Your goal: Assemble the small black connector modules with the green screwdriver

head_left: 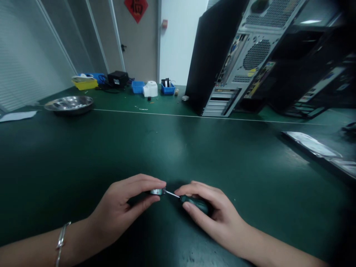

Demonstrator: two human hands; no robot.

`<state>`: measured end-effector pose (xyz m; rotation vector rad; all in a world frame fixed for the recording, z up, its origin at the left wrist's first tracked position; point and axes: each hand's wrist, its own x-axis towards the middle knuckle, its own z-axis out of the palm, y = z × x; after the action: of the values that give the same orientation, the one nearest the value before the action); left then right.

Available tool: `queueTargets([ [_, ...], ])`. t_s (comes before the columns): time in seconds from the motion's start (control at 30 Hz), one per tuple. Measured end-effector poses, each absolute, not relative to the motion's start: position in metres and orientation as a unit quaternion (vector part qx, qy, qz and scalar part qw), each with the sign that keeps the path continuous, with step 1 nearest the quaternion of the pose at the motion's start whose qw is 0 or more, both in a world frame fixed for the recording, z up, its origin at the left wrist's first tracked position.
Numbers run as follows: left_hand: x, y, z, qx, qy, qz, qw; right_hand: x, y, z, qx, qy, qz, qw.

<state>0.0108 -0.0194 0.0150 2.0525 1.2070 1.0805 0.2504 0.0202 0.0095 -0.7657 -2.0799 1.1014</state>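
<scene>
My left hand [125,207] pinches a small silver metal part [157,191] between thumb and forefinger, low over the green table [178,148]. A bracelet sits on that wrist. My right hand [214,215] is wrapped round the dark green handle of a small screwdriver [194,203]. Its thin shaft points left and its tip meets the silver part. Both hands are close together near the table's front edge.
A metal bowl [69,104] stands at the far left. Yellow and blue trays [85,83], a black box and a white device [150,89] line the back. A computer tower [233,59] stands at the right back, with flat silver bags [314,144] to the right.
</scene>
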Motion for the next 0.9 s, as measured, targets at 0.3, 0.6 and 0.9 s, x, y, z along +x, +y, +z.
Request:
queueTargets([
  [0.3,0.0127,-0.0197,0.0116,0.702,0.443,0.426,0.361,0.2523,0.0213,0.0126,-0.288,-0.765,0.490,0.302],
  [0.6,0.0120,-0.0181,0.0145,0.647,0.522,0.415,0.371,0.2525,0.0219,0.0069,-0.318,-0.739,0.485,0.342],
  [0.9,0.0134,-0.0194,0.0099,0.793,0.443,0.235,0.347,0.2522,0.0207,0.0064,-0.330,-0.738,0.469,0.356],
])
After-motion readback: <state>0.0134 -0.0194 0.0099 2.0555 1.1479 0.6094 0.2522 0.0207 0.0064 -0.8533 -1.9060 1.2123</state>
